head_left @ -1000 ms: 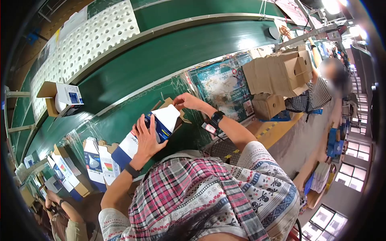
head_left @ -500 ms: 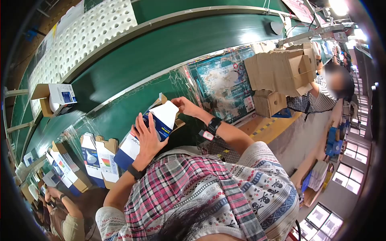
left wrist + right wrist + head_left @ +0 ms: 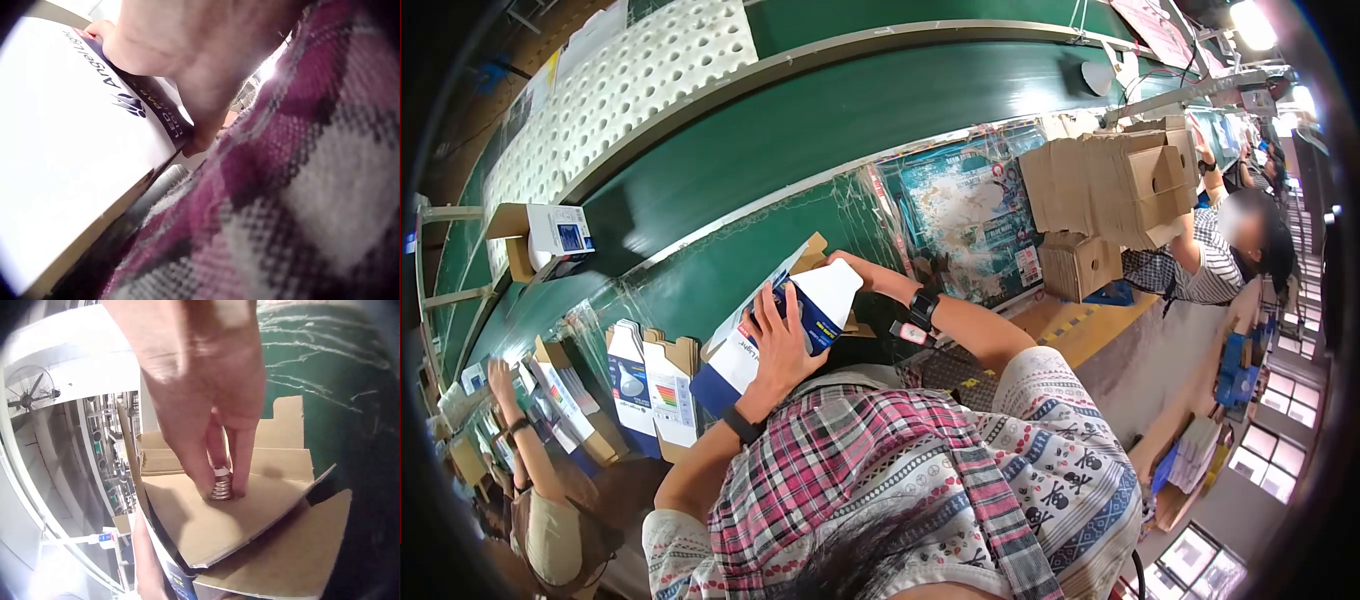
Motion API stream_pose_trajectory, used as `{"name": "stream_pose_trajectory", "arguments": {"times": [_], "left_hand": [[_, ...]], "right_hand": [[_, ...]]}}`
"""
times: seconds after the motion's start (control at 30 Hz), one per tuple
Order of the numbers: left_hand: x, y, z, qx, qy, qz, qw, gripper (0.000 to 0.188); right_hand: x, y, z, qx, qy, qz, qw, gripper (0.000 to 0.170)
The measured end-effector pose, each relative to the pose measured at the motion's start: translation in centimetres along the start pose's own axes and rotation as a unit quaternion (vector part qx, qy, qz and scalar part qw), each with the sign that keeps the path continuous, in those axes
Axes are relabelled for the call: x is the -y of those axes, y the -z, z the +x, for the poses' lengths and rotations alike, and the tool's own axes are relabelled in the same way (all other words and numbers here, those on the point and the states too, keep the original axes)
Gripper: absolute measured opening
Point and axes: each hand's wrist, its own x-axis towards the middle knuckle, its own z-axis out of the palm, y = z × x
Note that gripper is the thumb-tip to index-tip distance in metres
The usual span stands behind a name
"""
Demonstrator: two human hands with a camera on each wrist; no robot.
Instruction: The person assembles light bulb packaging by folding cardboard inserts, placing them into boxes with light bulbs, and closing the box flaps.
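Observation:
A blue and white printed bulb box is tilted over the green bench, its end flaps raised. My left hand grips the box, fingers spread over the printed side and thumb along the near edge. In the right wrist view, the thumb and fingers of my right hand pinch the ridged metal screw base of a light bulb. This base stands up through a brown cardboard panel at the box's end. The rest of the bulb is hidden under the panel.
Left of me stand flat-folded printed cartons. Across the conveyor edge sits an opened box. Brown cardboard dividers are stacked at right, near another person. A white perforated foam tray lies at the back left.
My right hand has moved in closer behind the white flap, which now covers more of its fingers. The left hand keeps its grip. At far left, another person's arm has risen.

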Motion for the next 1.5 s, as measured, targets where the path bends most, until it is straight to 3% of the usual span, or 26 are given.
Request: {"name": "stream_pose_trajectory", "arguments": {"times": [0.23,0.77,0.83,0.93,1.0,1.03,1.17,1.3,1.5], "left_hand": [[0.2,0.5,0.8,-0.010,0.018,0.002,1.000,0.114],[0.7,1.4,2.3,-0.018,-0.039,-0.013,0.999,0.104],[0.7,1.7,2.6,-0.026,-0.034,-0.017,0.999,0.105],[1.3,2.2,3.1,-0.042,0.002,-0.002,0.999,0.107],[1.6,2.8,3.5,-0.049,0.027,0.008,0.998,0.107],[1.9,2.8,3.6,-0.062,0.030,0.013,0.998,0.107],[2.2,2.5,3.8,-0.080,0.045,0.021,0.996,0.107],[1.8,2.1,4.1,-0.099,0.059,0.013,0.993,0.108],[2.2,1.3,4.3,-0.109,0.053,0.018,0.993,0.112]], "right_hand": [[-0.4,-1.5,0.3,0.016,-0.026,0.002,1.000,0.022],[0.9,-4.0,0.1,0.010,-0.019,-0.043,0.999,0.026],[3.7,-5.2,-0.1,-0.016,0.011,-0.103,0.994,0.027],[9.4,-7.1,-1.8,-0.152,0.109,-0.196,0.963,0.029],[11.7,-8.1,-4.1,-0.245,0.195,0.071,0.947,0.031],[12.7,-9.0,-4.8,-0.167,0.253,0.231,0.924,0.033],[13.9,-13.5,-6.2,-0.052,0.284,0.324,0.901,0.044],[13.2,-15.6,-5.2,0.041,0.282,0.321,0.904,0.038],[12.8,-17.8,-5.0,0.035,0.283,0.276,0.918,0.034]]}}
